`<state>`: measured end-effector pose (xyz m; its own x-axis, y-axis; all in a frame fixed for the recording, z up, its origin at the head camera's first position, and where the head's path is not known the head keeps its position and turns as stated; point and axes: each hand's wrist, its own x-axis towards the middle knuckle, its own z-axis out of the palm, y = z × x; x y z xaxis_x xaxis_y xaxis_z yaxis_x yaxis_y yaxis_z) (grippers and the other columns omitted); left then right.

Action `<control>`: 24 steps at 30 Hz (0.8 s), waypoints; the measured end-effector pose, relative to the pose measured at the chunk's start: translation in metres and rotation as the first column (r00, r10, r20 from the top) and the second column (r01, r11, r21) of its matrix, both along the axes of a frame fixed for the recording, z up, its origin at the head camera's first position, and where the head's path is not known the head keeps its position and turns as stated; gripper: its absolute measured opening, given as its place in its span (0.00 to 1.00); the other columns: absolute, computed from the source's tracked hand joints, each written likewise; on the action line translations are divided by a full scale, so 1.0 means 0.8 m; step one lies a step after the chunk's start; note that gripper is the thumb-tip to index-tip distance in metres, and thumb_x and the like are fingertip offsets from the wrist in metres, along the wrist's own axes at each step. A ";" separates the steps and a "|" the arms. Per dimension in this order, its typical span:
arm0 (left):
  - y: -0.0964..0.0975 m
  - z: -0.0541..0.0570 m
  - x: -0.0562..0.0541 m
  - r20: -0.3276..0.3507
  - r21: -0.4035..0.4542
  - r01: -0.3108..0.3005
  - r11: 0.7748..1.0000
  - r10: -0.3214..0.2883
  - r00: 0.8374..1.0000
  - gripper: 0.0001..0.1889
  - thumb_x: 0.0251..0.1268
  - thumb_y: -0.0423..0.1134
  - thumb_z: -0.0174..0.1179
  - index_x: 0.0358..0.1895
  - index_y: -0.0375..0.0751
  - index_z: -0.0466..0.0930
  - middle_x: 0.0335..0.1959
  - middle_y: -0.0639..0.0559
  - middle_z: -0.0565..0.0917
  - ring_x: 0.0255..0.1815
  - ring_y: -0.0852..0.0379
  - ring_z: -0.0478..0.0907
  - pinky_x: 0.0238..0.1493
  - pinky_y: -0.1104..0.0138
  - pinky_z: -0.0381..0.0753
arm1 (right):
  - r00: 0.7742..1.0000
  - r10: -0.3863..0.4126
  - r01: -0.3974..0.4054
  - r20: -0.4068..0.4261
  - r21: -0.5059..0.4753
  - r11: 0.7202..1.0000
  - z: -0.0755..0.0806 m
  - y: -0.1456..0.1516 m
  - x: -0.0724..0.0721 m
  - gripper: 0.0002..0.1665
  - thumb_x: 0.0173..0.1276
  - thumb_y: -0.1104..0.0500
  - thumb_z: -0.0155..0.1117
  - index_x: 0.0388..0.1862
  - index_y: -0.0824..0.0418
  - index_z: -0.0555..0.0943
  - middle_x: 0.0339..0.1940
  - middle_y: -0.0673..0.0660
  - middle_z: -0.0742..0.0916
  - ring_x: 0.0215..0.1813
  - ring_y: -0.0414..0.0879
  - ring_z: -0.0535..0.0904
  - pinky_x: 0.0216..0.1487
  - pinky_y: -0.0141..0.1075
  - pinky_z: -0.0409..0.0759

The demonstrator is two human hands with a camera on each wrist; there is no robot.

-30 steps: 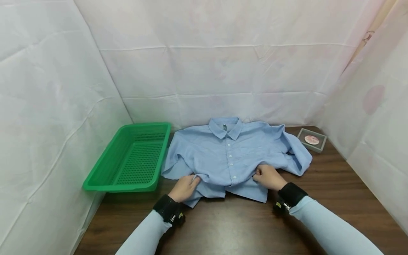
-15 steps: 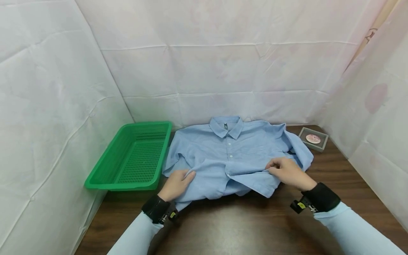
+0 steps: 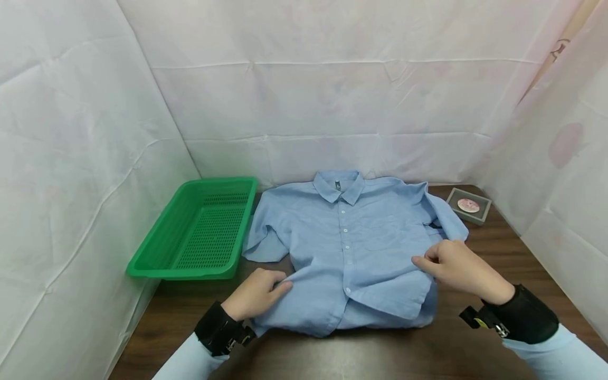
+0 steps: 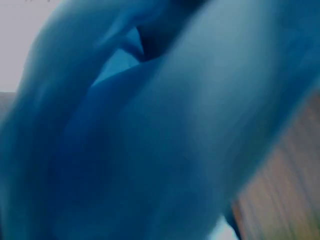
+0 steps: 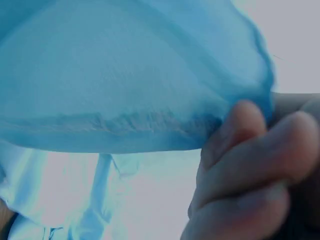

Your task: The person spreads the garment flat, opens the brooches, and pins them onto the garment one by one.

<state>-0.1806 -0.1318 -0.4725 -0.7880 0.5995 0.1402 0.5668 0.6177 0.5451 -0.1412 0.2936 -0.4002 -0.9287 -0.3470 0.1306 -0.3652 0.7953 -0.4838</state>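
A light blue button-up shirt lies face up on the table, collar toward the back wall. Its lower part is pulled toward the front. At the shirt's lower left side, my left hand pinches the cloth between thumb and fingers. On the opposite side my right hand pinches the edge of the cloth; in the right wrist view its curled fingers grip a hemmed edge. Blurred shirt cloth fills most of the left wrist view and hides the left fingers there.
A green plastic basket stands left of the shirt. At the back right sits a small grey tray with a round pinkish piece in it. White fabric walls enclose the dark wood table at the back and sides.
The shirt's gathered lower part has been drawn out toward the front and spread. My right hand moved right with its edge; my left hand moved slightly left and toward the front.
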 end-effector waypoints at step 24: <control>-0.009 -0.051 -0.043 0.132 -0.161 -0.188 0.969 0.209 0.969 0.11 0.72 0.38 0.53 0.34 0.38 0.82 0.27 0.51 0.82 0.30 0.53 0.79 0.33 0.60 0.78 | 0.935 -0.245 0.235 0.257 0.069 0.970 -0.106 0.092 -0.020 0.18 0.70 0.51 0.59 0.22 0.59 0.77 0.16 0.48 0.73 0.20 0.43 0.70 0.21 0.35 0.65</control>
<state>-0.2150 -0.1387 -0.5130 -0.8986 0.4343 -0.0629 0.3456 0.7887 0.5084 -0.1575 0.3668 -0.4853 -0.9845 -0.1098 -0.1365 -0.0261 0.8625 -0.5054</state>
